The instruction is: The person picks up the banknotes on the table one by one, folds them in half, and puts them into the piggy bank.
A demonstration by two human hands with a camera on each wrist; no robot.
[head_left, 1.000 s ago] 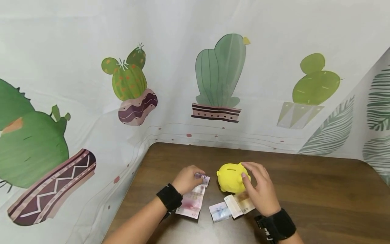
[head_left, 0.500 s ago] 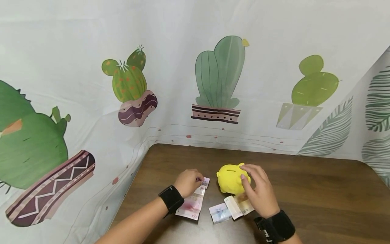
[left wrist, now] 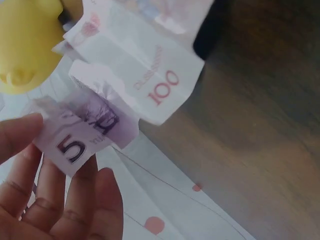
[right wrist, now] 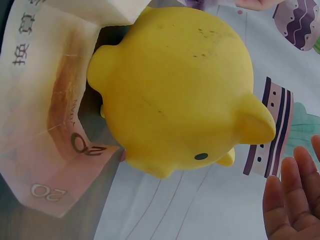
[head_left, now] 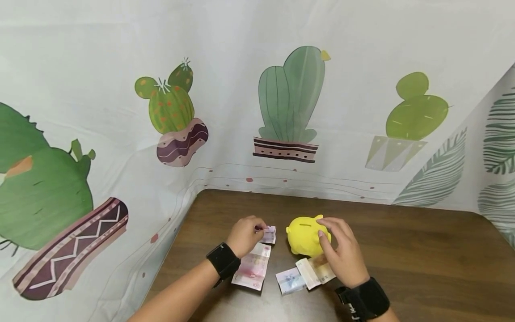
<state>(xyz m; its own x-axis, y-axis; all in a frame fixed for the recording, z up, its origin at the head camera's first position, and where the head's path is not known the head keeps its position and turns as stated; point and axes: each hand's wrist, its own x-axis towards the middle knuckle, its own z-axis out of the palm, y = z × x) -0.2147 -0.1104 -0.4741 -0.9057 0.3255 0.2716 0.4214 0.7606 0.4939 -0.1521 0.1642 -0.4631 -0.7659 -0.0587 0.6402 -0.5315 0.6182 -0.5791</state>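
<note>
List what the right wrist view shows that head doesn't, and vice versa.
Only right wrist: the dark eye and small dark specks on the yellow piggy bank, plus a readable "20" on the brown note.

Only head: the slot on the bank's top, the pink 100 note, the blue note and the black wristbands.

Both: the bank, the brown note, the right hand and the cactus-print backdrop.
</note>
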